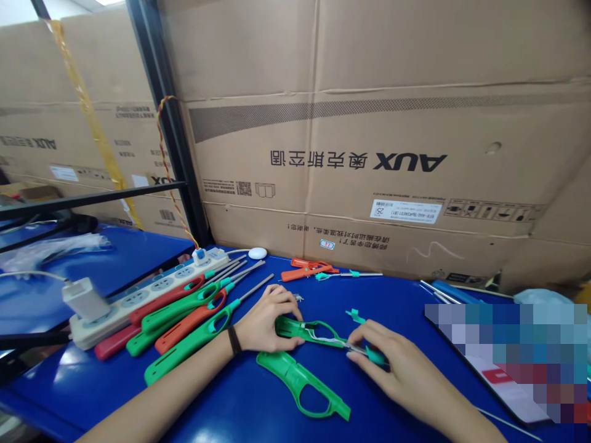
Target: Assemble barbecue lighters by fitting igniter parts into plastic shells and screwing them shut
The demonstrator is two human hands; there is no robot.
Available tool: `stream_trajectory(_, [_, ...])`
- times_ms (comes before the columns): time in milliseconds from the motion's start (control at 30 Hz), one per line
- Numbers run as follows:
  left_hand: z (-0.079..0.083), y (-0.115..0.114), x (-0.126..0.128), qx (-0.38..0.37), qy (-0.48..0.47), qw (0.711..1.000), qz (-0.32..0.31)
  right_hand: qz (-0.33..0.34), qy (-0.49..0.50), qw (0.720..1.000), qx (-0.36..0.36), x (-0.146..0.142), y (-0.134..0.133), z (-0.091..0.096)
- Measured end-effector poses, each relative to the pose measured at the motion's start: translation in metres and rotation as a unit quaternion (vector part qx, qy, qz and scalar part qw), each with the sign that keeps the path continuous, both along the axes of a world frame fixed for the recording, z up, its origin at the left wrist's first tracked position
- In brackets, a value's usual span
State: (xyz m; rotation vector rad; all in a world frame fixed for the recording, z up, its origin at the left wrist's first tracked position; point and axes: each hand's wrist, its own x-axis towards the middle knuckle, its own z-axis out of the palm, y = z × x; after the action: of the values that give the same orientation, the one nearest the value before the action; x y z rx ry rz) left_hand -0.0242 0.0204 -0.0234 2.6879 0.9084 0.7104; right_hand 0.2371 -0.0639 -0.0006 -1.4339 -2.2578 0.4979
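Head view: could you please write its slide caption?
Left hand holding a green stick-lighter shell half, right hand at its narrow end, another green half lying nearby.

Lighters [179, 354], shell [289, 371] on blue table [240, 409]

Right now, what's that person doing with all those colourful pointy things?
The person's left hand holds an open green shell with a white wire in it. The right hand pinches a metal rod at the shell's far end. A second green shell lies loose on the blue table, closer to the person. On the left, red, green and orange lighters lie side by side next to a power strip.
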Motion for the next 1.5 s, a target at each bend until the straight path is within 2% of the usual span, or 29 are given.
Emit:
stream_trajectory(200, [0.0, -0.001, 0.002, 0.008, 0.002, 1.0, -0.007, -0.011, 0.038, 0.999, -0.006, -0.006, -0.001, -0.002])
stream_trajectory(433, [0.0, -0.002, 0.001, 0.005, 0.003, 1.0, -0.007, -0.025, 0.021, 0.999, -0.024, -0.004, 0.003, -0.013])
stream_trajectory(767, [0.001, -0.002, 0.002, -0.006, 0.008, 1.0, -0.012, -0.023, 0.082, 0.996, 0.006, -0.01, 0.004, -0.009])
stream_trajectory(1167, [0.0, -0.002, 0.001, -0.001, -0.004, 1.0, -0.016, -0.045, 0.049, 0.997, -0.024, -0.006, 0.006, -0.016])
stream_trajectory(1500, [-0.002, 0.0, 0.001, 0.038, -0.02, 0.996, -0.083, -0.039, 0.014, 0.998, -0.045, -0.003, 0.003, -0.012])
